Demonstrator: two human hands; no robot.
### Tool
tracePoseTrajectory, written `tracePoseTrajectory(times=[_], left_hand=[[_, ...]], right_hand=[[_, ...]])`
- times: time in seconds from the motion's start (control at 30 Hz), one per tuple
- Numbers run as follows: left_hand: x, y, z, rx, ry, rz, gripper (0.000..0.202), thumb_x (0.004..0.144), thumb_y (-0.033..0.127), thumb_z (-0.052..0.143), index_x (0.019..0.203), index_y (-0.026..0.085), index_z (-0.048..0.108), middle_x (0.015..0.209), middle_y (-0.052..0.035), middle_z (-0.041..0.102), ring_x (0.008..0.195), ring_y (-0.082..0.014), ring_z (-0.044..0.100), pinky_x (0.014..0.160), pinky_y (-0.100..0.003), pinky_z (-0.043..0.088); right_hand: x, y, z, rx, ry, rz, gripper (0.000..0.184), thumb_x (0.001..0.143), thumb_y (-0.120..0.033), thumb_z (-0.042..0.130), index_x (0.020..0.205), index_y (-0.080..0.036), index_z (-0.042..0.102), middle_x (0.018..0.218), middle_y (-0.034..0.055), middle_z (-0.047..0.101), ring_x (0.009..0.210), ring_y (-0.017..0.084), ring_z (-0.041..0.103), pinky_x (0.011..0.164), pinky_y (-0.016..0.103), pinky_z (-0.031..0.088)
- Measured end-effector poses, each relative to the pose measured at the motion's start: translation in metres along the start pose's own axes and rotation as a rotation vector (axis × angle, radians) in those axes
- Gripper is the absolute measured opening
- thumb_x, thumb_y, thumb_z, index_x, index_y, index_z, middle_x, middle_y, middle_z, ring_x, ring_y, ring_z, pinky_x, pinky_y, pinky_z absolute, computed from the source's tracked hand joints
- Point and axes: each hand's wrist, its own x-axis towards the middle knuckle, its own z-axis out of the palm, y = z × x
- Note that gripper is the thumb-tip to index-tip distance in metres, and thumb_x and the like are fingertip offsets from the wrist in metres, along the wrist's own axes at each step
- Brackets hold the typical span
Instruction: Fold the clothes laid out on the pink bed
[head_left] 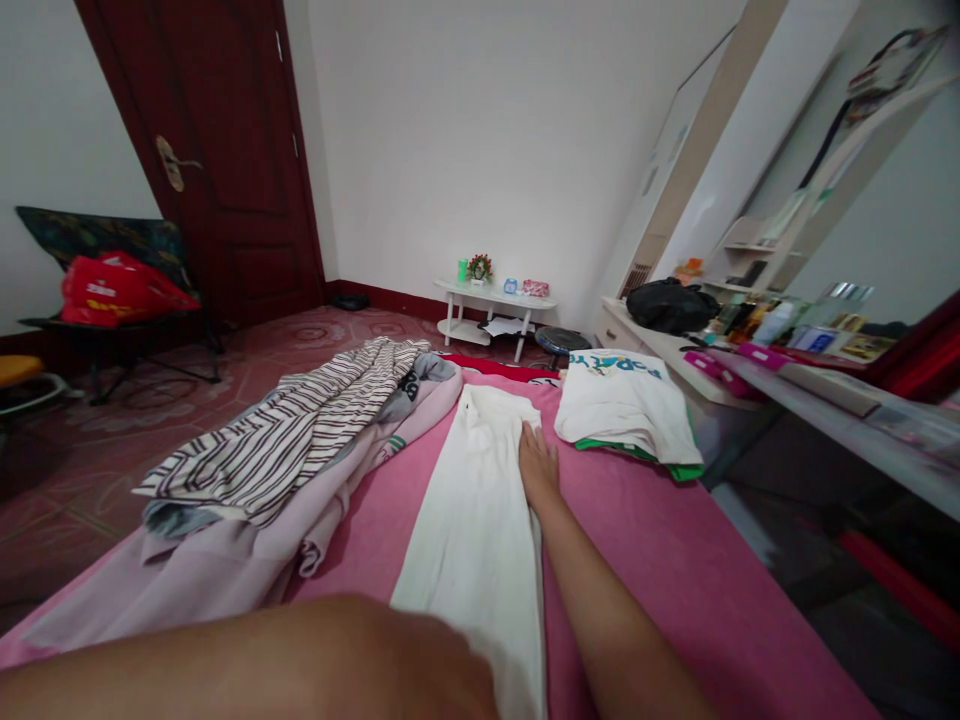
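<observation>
- Presently left of the folded stack (626,405): white garment (476,510), laid lengthwise.
- Right hand (538,462): fingers extended, on garment's edge.
- Left hand (420,665): blurred; grip cannot be told.
- Risk: rightward sweep could disorder the folded stack.

I log the centre garment (480,500) as plain white and the cover (630,560) as plain pink. I note dark stripes on a whitish shirt (296,430), blue lettering on the white top (630,408), a dark red door (217,130), and a red bag (120,290) with yellow lettering.
</observation>
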Motion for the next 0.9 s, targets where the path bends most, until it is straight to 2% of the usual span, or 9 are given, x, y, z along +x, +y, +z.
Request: tracePoseTrajectory(times=[0.07, 0.13, 0.23, 0.37, 0.53, 0.63, 0.73, 0.8, 0.9], left_hand=[[0.031, -0.026, -0.013, -0.044, -0.072, -0.060, 0.019, 0.077, 0.037, 0.065, 0.095, 0.033, 0.069, 0.067, 0.0055, 0.069, 0.060, -0.0154, 0.063, 0.054, -0.024, 0.044], [0.057, -0.056, -0.014, 0.039, 0.116, -0.324, 0.024, 0.080, 0.025, 0.059, 0.103, 0.026, 0.067, 0.085, -0.0008, 0.071, 0.075, -0.0188, 0.065, 0.066, -0.026, 0.048], [0.080, -0.101, 0.006, 0.151, 0.375, -0.536, 0.034, 0.080, 0.015, 0.053, 0.112, 0.020, 0.063, 0.111, -0.0083, 0.063, 0.099, -0.0231, 0.061, 0.082, -0.031, 0.048], [0.085, -0.140, 0.039, 0.176, 0.559, -0.611, 0.027, 0.084, 0.019, 0.052, 0.109, 0.020, 0.064, 0.112, -0.0085, 0.058, 0.104, -0.0229, 0.055, 0.090, -0.034, 0.045], [0.081, -0.150, 0.050, 0.179, 0.676, -0.634, 0.029, 0.083, 0.022, 0.054, 0.110, 0.023, 0.065, 0.119, -0.0094, 0.055, 0.110, -0.0247, 0.050, 0.096, -0.039, 0.042], [0.081, -0.155, 0.050, 0.073, 0.686, -0.616, 0.028, 0.081, 0.021, 0.057, 0.106, 0.024, 0.068, 0.113, -0.0077, 0.058, 0.108, -0.0236, 0.053, 0.096, -0.037, 0.042], [0.082, -0.162, 0.052, -0.047, 0.722, -0.636, 0.025, 0.078, 0.020, 0.061, 0.100, 0.024, 0.072, 0.113, -0.0061, 0.060, 0.108, -0.0225, 0.054, 0.097, -0.035, 0.042], [0.083, -0.166, 0.053, -0.115, 0.747, -0.658, 0.023, 0.078, 0.019, 0.061, 0.097, 0.024, 0.073, 0.112, -0.0054, 0.061, 0.106, -0.0213, 0.056, 0.095, -0.033, 0.044], [0.084, -0.169, 0.054, -0.169, 0.771, -0.672, 0.022, 0.079, 0.018, 0.060, 0.094, 0.023, 0.074, 0.109, -0.0047, 0.062, 0.100, -0.0196, 0.059, 0.089, -0.031, 0.046]], right_hand=[[0.000, 0.000, 0.000, 0.020, 0.017, -0.002, 0.058, 0.091, -0.006, 0.019, 0.146, -0.019, 0.032, 0.155, 0.0034, 0.024, 0.143, 0.026, 0.017, 0.111, 0.051, 0.021], [-0.001, 0.000, 0.000, 0.041, 0.038, -0.004, 0.059, 0.090, -0.004, 0.020, 0.145, -0.020, 0.035, 0.154, 0.0037, 0.026, 0.143, 0.025, 0.018, 0.111, 0.051, 0.021], [-0.001, 0.003, 0.003, 0.111, 0.094, -0.016, 0.055, 0.090, -0.009, 0.027, 0.143, -0.021, 0.038, 0.152, 0.0050, 0.031, 0.140, 0.026, 0.024, 0.110, 0.050, 0.023], [0.006, 0.013, 0.011, 0.500, 0.330, -0.026, 0.044, 0.084, -0.016, 0.042, 0.125, -0.018, 0.057, 0.131, 0.0093, 0.057, 0.123, 0.024, 0.049, 0.106, 0.042, 0.034], [0.003, 0.019, 0.008, 0.663, 0.487, 0.027, 0.038, 0.088, -0.026, 0.036, 0.119, -0.013, 0.056, 0.117, 0.0128, 0.063, 0.107, 0.021, 0.058, 0.094, 0.036, 0.045], [-0.005, 0.011, 0.000, 0.778, 0.574, -0.120, 0.033, 0.090, -0.033, 0.040, 0.113, -0.017, 0.058, 0.113, 0.0101, 0.062, 0.105, 0.020, 0.058, 0.087, 0.032, 0.048], [-0.008, 0.001, -0.004, 0.767, 0.479, -0.193, 0.035, 0.086, -0.037, 0.050, 0.113, -0.017, 0.057, 0.105, 0.0085, 0.064, 0.090, 0.018, 0.061, 0.078, 0.029, 0.049], [-0.007, -0.003, -0.003, 0.627, 0.360, -0.100, 0.041, 0.083, -0.035, 0.054, 0.119, -0.016, 0.054, 0.100, 0.0073, 0.066, 0.080, 0.017, 0.062, 0.075, 0.028, 0.048], [-0.005, -0.004, -0.004, 0.408, 0.262, 0.034, 0.029, 0.082, -0.025, 0.050, 0.109, -0.018, 0.061, 0.098, 0.0068, 0.067, 0.084, 0.018, 0.062, 0.077, 0.026, 0.045]])
